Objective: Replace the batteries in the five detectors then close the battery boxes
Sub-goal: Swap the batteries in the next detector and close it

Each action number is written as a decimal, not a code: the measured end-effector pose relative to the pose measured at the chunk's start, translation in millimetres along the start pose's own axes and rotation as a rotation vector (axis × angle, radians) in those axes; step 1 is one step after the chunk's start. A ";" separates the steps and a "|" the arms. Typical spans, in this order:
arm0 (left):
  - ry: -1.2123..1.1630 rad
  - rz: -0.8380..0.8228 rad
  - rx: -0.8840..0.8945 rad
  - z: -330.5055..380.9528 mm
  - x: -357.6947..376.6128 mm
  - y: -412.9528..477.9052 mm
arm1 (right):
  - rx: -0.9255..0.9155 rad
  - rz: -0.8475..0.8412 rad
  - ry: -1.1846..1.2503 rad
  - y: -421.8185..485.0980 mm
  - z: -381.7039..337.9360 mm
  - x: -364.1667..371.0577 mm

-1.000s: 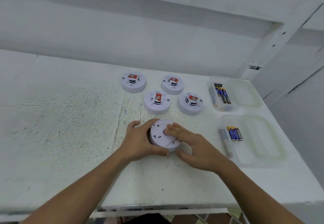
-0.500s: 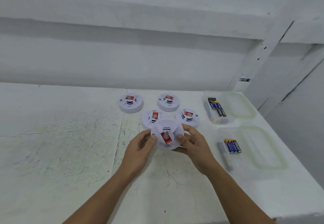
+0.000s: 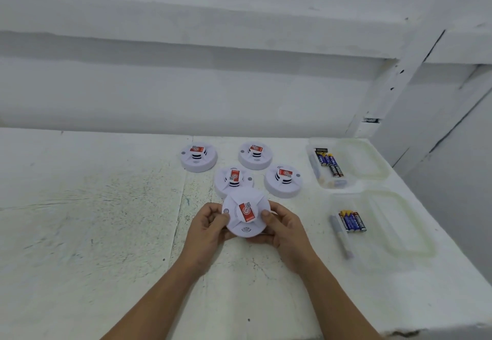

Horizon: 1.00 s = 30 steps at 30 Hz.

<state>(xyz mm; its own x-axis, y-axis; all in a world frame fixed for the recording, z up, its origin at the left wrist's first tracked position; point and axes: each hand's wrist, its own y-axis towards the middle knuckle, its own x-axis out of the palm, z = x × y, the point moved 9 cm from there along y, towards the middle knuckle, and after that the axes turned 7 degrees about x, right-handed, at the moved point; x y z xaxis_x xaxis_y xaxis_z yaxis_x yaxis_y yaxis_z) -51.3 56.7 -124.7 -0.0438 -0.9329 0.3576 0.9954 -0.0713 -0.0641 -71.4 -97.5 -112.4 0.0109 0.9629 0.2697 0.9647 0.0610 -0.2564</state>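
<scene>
While the left hand (image 3: 210, 229) and right hand (image 3: 286, 230) each grip one edge of the round white plastic detector with a red label (image 3: 246, 213), it sits between them, label upward, underside hidden; blue cylindrical batteries (image 3: 352, 221) lie right of the right hand.

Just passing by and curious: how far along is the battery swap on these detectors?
Done: cannot tell; four detectors sit face up on the table, battery boxes hidden. In hand: left hand and right hand grip the fifth detector, also face up. Left: unclear; batteries lie in the near tray and far tray.
</scene>
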 end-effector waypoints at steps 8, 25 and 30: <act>0.023 -0.024 0.012 -2.2 -1.0 -2.7 | 0.010 -0.006 -0.031 -3.1 0.7 -0.1; 0.020 -0.044 0.014 -3.0 -0.1 -2.9 | -0.002 -0.010 -0.035 -3.6 1.9 -1.7; 0.024 -0.045 0.013 -3.1 1.5 -4.3 | -0.007 -0.009 -0.036 -4.0 2.1 -2.1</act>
<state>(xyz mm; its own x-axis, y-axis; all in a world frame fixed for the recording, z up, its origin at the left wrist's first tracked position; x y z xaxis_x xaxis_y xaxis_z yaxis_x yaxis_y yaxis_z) -55.9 54.6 -126.8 -0.0908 -0.9368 0.3378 0.9934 -0.1092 -0.0360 -75.8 -99.2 -113.9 -0.0076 0.9711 0.2384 0.9665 0.0683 -0.2475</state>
